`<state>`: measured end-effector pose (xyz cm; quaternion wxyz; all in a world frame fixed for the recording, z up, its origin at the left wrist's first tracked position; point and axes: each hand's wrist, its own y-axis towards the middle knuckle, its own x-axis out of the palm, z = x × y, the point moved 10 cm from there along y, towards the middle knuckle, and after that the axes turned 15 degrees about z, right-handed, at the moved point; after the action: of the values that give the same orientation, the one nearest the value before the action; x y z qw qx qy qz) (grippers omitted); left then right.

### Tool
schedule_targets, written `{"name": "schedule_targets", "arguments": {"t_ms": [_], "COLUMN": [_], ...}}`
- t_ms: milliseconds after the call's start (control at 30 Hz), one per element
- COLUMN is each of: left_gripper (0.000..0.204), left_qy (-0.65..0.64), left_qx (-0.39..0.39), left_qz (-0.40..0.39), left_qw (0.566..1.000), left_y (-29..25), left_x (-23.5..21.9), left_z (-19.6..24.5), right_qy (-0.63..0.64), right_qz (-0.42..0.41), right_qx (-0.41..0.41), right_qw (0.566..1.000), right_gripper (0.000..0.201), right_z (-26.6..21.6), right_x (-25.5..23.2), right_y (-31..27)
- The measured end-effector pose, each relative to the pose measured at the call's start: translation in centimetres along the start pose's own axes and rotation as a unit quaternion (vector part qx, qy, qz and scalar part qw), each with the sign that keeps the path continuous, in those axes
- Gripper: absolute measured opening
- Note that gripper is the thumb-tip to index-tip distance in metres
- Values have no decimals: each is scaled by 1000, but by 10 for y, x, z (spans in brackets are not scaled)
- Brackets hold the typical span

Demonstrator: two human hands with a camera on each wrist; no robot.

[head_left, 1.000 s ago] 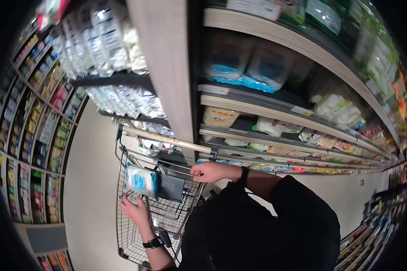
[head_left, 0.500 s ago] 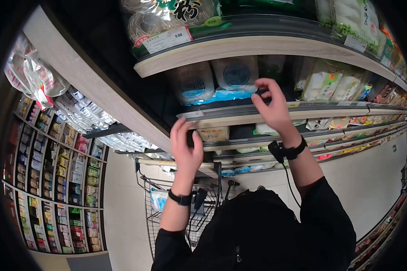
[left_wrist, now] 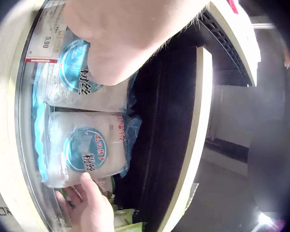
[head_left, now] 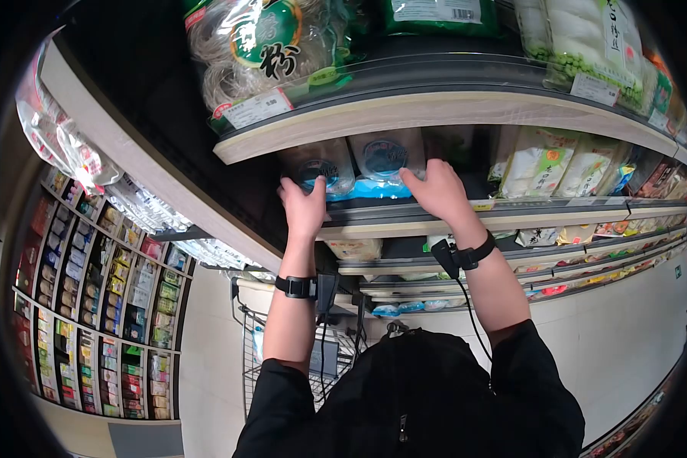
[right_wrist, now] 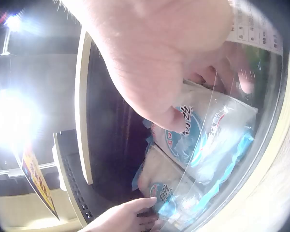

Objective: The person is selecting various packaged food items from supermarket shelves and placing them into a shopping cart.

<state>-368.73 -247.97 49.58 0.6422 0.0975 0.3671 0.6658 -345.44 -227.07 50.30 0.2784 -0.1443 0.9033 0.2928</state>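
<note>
Two clear bags of vermicelli with round blue labels and blue edges sit side by side on a shelf. My left hand (head_left: 304, 208) holds the left bag (head_left: 301, 162) at its outer side, thumb over its front. At the other end, my right hand (head_left: 440, 191) grips the right bag (head_left: 385, 155), its thumb on the face and fingers round the side. The left wrist view shows the right bag (left_wrist: 87, 145) with the thumb at its label. In the right wrist view, the fingers of my right hand (right_wrist: 159, 63) are partly behind a clear shelf strip.
A shelf board (head_left: 466, 118) with noodle packs (head_left: 271, 53) overhangs the bags. More white vermicelli packs (head_left: 538, 164) stand to the right. A wooden upright (head_left: 153, 160) rises at the left. Below are a shopping cart (head_left: 252, 366) and lower shelves. Cables hang from both wrist cameras.
Both hands left the cart area, rose to the shelf and now touch the two bags. The view has turned toward this shelf, and the cart now sits lower, partly behind the left arm.
</note>
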Motion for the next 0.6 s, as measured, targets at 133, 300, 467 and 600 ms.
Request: {"name": "schedule_targets", "arguments": {"t_ms": [133, 300, 467, 600], "left_gripper": [69, 65, 62, 54], "left_qy": [21, -45, -176, -112], "left_qx": [26, -48, 40, -7], "left_qz": [-40, -66, -28, -52], "left_qw": [999, 996, 983, 992], "left_y": [0, 0, -2, -20], "left_x": [5, 3, 1, -17], "left_z": [8, 27, 23, 38], "right_qy": [47, 119, 84, 94], "right_qz": [6, 23, 23, 67], "right_qx": [11, 6, 5, 27], "right_qw": [999, 993, 996, 993], "right_gripper": [60, 57, 55, 52], "right_z": [6, 15, 13, 14], "right_x": [-5, -2, 2, -10], "right_y": [4, 11, 1, -5]}}
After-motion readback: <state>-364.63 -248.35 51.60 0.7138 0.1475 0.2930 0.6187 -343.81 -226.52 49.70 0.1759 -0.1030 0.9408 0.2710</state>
